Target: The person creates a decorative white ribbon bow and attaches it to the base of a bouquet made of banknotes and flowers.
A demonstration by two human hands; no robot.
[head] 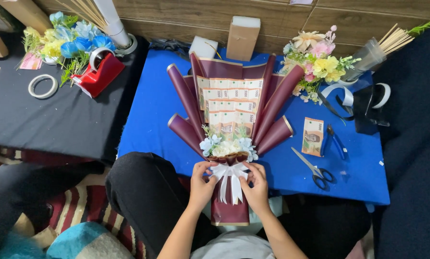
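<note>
- The left hand (203, 184) has its grip pinching the left side of the white ribbon bow (230, 173), with fingertips on the loop.
- The right hand (256, 184) has its grip pinching the right side of the same bow.
- The bow is tied around the neck of a bouquet (231, 124), just above its dark red handle (229, 208).
- The bouquet lies flat with its long side running from 6 o'clock to 12 o'clock. The handle points at 6 o'clock, toward the person. The wide top fans out toward 12 o'clock.
- Dark red paper cones (277, 103) spread out on both sides, and rows of folded paper money (230, 103) fill the middle. Small white and pale blue flowers (227, 145) sit just above the bow.
- The top part rests on a blue surface (152, 110), and the handle hangs over its near edge, above the person's lap.
- At 3 o'clock from the bouquet lie a loose money note (312, 136), blue pliers (336, 141) and scissors (315, 169).
- At 1 o'clock there are pink and yellow flowers (318, 64) and a cup of thin sticks (385, 45).
- At 12 o'clock a brown box (242, 38) stands by a wooden wall.
- At 9 o'clock a black surface (56, 120) holds a red tape holder (100, 72), a tape ring (42, 86) and blue and yellow flowers (64, 41).
- A striped rug (88, 211) is on the floor at 7 o'clock.
</note>
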